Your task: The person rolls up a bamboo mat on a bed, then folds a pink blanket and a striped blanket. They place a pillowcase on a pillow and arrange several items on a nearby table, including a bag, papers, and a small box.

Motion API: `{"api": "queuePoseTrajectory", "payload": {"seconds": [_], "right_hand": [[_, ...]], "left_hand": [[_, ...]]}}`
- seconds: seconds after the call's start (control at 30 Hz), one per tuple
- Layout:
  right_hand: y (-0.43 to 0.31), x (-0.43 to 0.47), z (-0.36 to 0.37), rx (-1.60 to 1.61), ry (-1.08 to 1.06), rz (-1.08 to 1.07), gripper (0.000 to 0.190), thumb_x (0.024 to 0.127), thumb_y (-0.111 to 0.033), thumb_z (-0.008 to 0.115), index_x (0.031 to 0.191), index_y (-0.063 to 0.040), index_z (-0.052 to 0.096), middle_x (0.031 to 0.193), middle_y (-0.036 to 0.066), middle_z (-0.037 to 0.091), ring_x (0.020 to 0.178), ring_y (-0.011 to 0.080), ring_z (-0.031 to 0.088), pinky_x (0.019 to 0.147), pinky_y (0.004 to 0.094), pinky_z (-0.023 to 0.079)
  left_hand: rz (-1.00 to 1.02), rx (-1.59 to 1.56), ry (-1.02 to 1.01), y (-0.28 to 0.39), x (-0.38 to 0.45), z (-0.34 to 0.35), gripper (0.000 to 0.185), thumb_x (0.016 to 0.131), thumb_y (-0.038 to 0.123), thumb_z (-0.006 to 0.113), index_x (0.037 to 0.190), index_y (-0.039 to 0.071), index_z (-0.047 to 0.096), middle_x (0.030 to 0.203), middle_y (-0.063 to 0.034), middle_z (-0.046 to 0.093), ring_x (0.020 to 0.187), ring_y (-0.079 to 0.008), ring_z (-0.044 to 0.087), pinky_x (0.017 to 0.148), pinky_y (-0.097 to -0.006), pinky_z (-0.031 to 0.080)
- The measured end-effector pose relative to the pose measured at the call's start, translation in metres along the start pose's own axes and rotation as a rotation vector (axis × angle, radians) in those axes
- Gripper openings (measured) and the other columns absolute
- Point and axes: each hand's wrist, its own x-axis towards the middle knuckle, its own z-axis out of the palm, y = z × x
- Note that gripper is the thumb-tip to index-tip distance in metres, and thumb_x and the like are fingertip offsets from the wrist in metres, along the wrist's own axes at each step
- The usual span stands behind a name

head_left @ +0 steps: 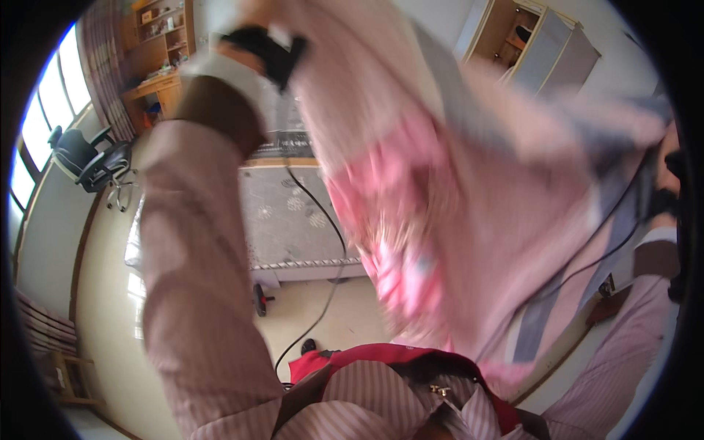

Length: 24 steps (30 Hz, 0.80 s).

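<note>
A large pink and grey striped cloth (495,220), apparently bedding, hangs spread between my raised hands and is blurred. Bunched, brighter pink fabric (407,264) shows at its middle and hangs towards my chest. High at the top edge, my left hand (247,55), with a black strap around it, holds the upper left part of the cloth; its fingers are blurred and partly cut off. My right hand (666,159), also strapped in black, grips the cloth's other side at the far right rim, where it is partly cut off.
A grey patterned mattress (291,214) lies ahead on a bed. Black cables (324,214) trail from my hands. An office chair (91,157) stands by the left window, near a wooden shelf unit (159,49). A wardrobe (542,49) stands open at upper right.
</note>
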Motion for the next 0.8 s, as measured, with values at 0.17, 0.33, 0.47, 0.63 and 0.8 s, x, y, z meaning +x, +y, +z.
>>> {"api": "queuePoseTrajectory", "payload": {"seconds": [0.17,0.33,0.47,0.63,0.8], "right_hand": [[-0.071,0.066,0.052,0.127,-0.042,-0.122,0.038,0.088,-0.030,0.053,0.111,0.001,0.057,0.105,0.006,0.058,0.094,0.0155,0.055,0.085,0.0259,0.042],[-0.105,0.116,0.069,0.352,-0.105,-0.212,0.041,0.087,-0.034,0.054,0.110,-0.001,0.058,0.103,0.007,0.059,0.092,0.0165,0.055,0.083,0.0262,0.042],[-0.086,0.154,0.124,0.608,-0.224,-0.200,0.043,0.086,-0.037,0.054,0.110,-0.002,0.058,0.101,0.008,0.060,0.091,0.0172,0.056,0.081,0.0265,0.043],[0.056,0.112,0.286,0.838,-0.490,0.023,0.041,0.086,-0.038,0.055,0.106,-0.002,0.060,0.095,0.007,0.062,0.081,0.0162,0.058,0.071,0.0265,0.046],[0.251,-0.120,0.457,0.552,-0.709,0.777,0.036,0.083,-0.041,0.057,0.083,-0.005,0.062,0.064,0.004,0.053,0.058,0.0168,0.051,0.052,0.0307,0.041]], "left_hand": [[-0.127,0.271,0.382,-0.205,0.022,-0.222,0.021,0.080,0.019,0.052,0.086,0.003,0.065,0.084,-0.0184,0.065,0.076,-0.0309,0.064,0.065,-0.0426,0.050],[-0.216,0.453,0.501,-0.229,-0.038,-0.349,0.023,0.080,0.021,0.052,0.090,0.003,0.064,0.084,-0.0190,0.064,0.077,-0.0320,0.063,0.066,-0.0432,0.050],[-0.310,0.554,0.441,-0.273,-0.133,-0.363,0.025,0.081,0.022,0.052,0.093,0.003,0.063,0.085,-0.0194,0.064,0.078,-0.0329,0.063,0.067,-0.0436,0.050],[-0.490,0.600,0.209,-0.315,-0.328,-0.284,0.027,0.082,0.024,0.051,0.096,0.003,0.062,0.086,-0.0200,0.064,0.080,-0.0340,0.063,0.068,-0.0441,0.050],[-0.748,0.455,-0.278,-0.225,-0.612,-0.123,0.030,0.083,0.026,0.051,0.099,0.003,0.061,0.086,-0.0206,0.064,0.081,-0.0352,0.062,0.069,-0.0446,0.049]]}}
